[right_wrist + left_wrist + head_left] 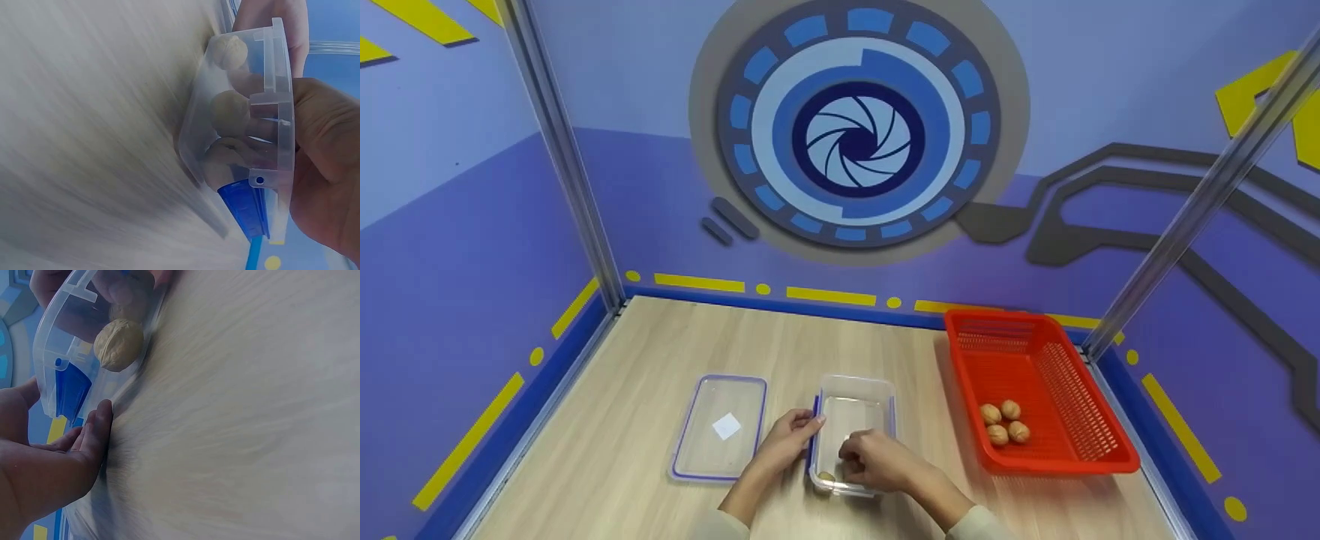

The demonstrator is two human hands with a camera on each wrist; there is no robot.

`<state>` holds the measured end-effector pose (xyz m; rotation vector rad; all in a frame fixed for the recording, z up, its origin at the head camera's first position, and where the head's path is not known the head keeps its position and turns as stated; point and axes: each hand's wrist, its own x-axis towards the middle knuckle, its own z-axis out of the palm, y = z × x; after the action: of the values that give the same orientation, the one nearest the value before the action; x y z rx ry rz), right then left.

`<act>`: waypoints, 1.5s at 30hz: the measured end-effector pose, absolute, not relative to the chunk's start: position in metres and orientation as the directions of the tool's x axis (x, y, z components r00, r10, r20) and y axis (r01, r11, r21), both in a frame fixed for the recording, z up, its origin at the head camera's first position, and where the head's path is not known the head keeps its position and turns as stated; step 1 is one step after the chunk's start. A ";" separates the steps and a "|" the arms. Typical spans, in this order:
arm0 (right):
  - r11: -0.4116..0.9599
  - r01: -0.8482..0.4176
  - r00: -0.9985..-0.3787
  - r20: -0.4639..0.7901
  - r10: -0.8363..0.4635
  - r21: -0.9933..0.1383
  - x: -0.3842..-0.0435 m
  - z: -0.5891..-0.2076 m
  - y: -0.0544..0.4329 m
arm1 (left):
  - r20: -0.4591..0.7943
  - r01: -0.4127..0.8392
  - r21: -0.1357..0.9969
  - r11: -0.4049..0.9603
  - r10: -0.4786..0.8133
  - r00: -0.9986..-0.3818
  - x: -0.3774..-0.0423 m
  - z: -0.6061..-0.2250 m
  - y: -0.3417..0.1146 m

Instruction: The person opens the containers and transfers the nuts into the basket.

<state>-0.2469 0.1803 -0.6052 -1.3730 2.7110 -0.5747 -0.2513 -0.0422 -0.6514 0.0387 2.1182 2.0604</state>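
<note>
A clear plastic food container (855,386) with blue side clips stands lidless on the table. My left hand (789,442) holds its left side, thumb at the rim and fingers along the outer wall. My right hand (881,459) reaches inside over the near right part, fingers curled around a walnut (229,112) low in the container. Another walnut (119,346) lies in the near left corner. Through the cloudy wall in the right wrist view, a further rounded tan shape (222,163) is partly hidden by fingers; I cannot tell exactly what it is.
The container's lid (705,450), blue-edged with a white square on it, lies flat to the left. On the right, a red plastic basket (1065,390) holds several walnuts (997,435) at its near left. Printed panels (660,210) wall in the wooden table (607,420).
</note>
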 end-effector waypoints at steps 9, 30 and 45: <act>0.530 -0.770 -0.598 0.112 -0.794 -0.355 -0.248 -0.605 0.181 | -0.105 -0.103 0.994 0.024 0.140 -0.985 -0.251 -0.651 -0.040; 0.514 -0.677 -0.690 0.211 -0.692 -0.527 -0.254 -0.587 0.195 | -0.115 -0.111 0.993 0.039 0.147 -0.982 -0.252 -0.650 -0.043; 0.584 -0.566 -0.818 0.305 -0.488 -0.582 -0.272 -0.541 0.262 | -0.125 -0.121 0.992 0.037 0.129 -0.984 -0.249 -0.648 -0.042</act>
<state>-0.2723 0.2623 -0.5410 -0.9664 2.8947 -1.1282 -0.2489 -0.0417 -0.6483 0.0086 2.1239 2.0635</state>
